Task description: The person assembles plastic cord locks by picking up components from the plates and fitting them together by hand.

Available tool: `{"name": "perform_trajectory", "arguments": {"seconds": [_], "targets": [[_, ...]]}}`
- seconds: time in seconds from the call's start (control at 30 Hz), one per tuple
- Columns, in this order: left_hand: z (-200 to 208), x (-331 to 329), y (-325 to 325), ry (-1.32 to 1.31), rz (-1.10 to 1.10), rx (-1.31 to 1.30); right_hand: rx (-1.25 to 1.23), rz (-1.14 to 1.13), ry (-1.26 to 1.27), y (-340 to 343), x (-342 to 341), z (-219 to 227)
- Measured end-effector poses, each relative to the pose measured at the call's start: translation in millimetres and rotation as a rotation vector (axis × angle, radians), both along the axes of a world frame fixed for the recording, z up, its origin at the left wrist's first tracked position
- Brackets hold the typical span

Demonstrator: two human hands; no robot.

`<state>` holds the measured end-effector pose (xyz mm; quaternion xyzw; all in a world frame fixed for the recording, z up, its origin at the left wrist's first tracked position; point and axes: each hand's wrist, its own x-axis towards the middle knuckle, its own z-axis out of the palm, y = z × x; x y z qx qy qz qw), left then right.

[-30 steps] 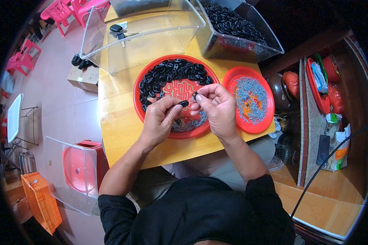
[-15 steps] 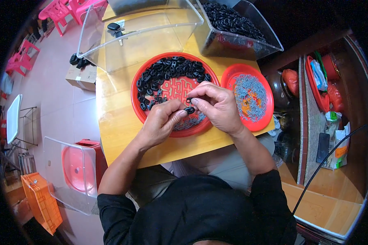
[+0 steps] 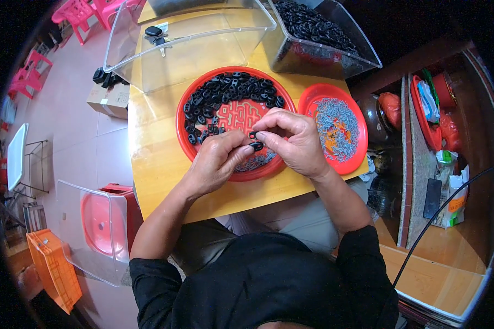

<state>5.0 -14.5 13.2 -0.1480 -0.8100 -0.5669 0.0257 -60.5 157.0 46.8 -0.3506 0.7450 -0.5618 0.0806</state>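
Over the near part of a round red tray (image 3: 179,129), my two hands meet with fingers pinched. My left hand (image 3: 211,162) grips a small black oval plastic piece (image 3: 256,146) between thumb and forefinger. Just above it, my right hand (image 3: 297,143) pinches a smaller black plastic piece (image 3: 253,135) with a hole through it. The two pieces are very close; whether they touch is hard to tell. Many black oval two-holed pieces (image 3: 233,85) line the tray's far and left sides. Thin grey pieces (image 3: 252,163), perhaps springs, lie at its near side, partly behind my hands.
A red plate (image 3: 361,123) of thin grey pieces stands right of the tray. Behind are a clear bin (image 3: 362,61) full of black pieces and another clear bin (image 3: 225,39), with keys (image 3: 155,34) seen through it. A wooden cabinet (image 3: 422,236) stands at right, red stool (image 3: 129,211) at left.
The small black piece in my right hand now sits a little closer to the oval piece in my left. Otherwise both hands keep nearly the same place; the view has shifted slightly.
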Motion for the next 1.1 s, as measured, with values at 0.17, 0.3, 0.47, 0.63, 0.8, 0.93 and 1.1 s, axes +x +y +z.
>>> {"name": "perform_trajectory", "arguments": {"seconds": [0.17,0.3,0.47,0.63,0.8,0.93,1.1], "targets": [[-0.8,1.6,-1.1,0.006,0.005,-0.007,0.017,0.044,0.039,0.4,-0.8,-2.9],[-2.4,1.0,-1.5,0.033,0.004,-0.005,0.044,0.049,0.000,1.1,-2.2,-1.3],[-4.8,-0.2,-3.2,0.046,-0.008,-0.017,0.042,0.080,-0.034,1.1,-4.5,-2.6],[-2.8,-0.5,-1.6,0.058,-0.005,-0.016,0.053,0.092,-0.045,2.3,-6.2,-1.2],[-6.7,0.5,-1.0,-0.021,-0.001,0.109,0.071,0.098,-0.011,0.8,-3.9,-1.0],[-9.3,0.5,-0.8,-0.149,0.013,0.224,0.021,-0.023,-0.096,-1.4,-0.7,-2.0],[-9.2,0.7,-0.8,-0.170,0.022,0.287,0.004,-0.078,-0.091,-3.7,1.1,-1.5]]}}
